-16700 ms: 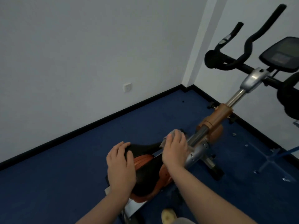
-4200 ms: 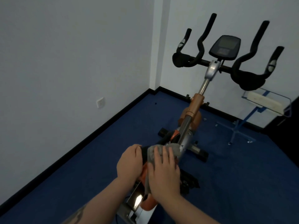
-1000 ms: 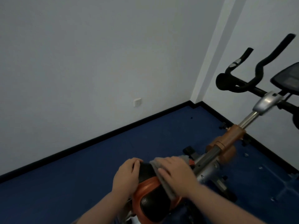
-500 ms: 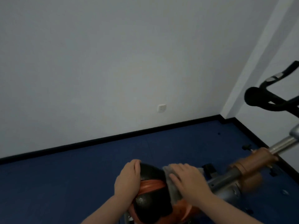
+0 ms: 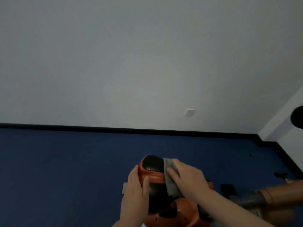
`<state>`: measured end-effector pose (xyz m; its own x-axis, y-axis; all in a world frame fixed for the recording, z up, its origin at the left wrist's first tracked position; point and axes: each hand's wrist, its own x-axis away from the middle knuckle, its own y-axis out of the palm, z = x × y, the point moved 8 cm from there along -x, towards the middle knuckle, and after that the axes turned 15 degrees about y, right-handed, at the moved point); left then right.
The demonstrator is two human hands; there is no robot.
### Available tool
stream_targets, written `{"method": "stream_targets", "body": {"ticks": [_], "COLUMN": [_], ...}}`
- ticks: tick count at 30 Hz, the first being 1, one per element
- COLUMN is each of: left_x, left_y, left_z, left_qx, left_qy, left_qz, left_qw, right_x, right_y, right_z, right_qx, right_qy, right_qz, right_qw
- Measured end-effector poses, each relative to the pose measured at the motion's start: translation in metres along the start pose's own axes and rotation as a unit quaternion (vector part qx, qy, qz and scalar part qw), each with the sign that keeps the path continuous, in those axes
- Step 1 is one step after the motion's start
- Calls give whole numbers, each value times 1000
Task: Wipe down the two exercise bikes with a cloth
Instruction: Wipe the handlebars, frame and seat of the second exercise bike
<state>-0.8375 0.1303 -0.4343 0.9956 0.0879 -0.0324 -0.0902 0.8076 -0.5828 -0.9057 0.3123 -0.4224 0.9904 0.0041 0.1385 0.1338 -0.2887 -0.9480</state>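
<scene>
Orange-and-black saddle [image 5: 153,171] of the exercise bike [image 5: 178,212] is sitting low in centre frame, over blue carpet [image 5: 65,169]. Left hand [image 5: 136,192] is lying against the saddle's left side, fingers straight and pressing the orange edge, thumb resting on top over the black padding; nothing is being gripped. Right hand [image 5: 188,179] is lying flat with fingers extended, pressing a grey cloth [image 5: 169,176] onto the saddle's right side; the cloth is showing ahead of the fingertips and beneath the palm. Bike frame tube [image 5: 255,199] is running off to the right edge, grey then brown, blurred. Black handlebar end [image 5: 297,117] is just poking in at the right edge. White wall [image 5: 131,63] with a socket plate [image 5: 189,112] is filling the upper frame, with black skirting [image 5: 114,129] along the floor.
</scene>
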Motion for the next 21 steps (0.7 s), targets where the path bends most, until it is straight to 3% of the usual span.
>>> {"method": "stream_targets", "body": {"ticks": [3, 5, 7, 11, 13, 15, 17, 19, 21], "left_x": [8, 11, 16, 29, 33, 36, 37, 37, 38], "left_y": [3, 3, 2, 2, 2, 5, 5, 4, 5], "left_z": [0, -3, -5, -11, -10, -8, -8, -10, -11], "left_qx": [10, 7, 11, 12, 7, 25, 29, 24, 22], "left_qy": [-14, -22, -31, -50, -46, -46, -48, -55, -53], "left_qz": [-12, -19, -21, -21, -25, -32, -37, -38, -46], "left_qw": [1000, 1000, 999, 998, 999, 998, 998, 997, 997], "right_x": [-32, -43, -40, -17, -26, -44, -59, -53, -37], "right_y": [4, 9, 11, 14, 14, 13, 16, 17, 20], "right_z": [-4, -30, -58, -72, -61, -58, -71, -94, -107], "right_qx": [16, -23, -68, -34, -72, -153, -165, -109, -23], "right_qy": [96, 105, 34, -194, -189, -117, -54, -85, -193], "right_qz": [-65, -88, -73, -93, -156, -208, -205, -171, -132], "right_qw": [993, 990, 994, 976, 967, 959, 963, 975, 972]}}
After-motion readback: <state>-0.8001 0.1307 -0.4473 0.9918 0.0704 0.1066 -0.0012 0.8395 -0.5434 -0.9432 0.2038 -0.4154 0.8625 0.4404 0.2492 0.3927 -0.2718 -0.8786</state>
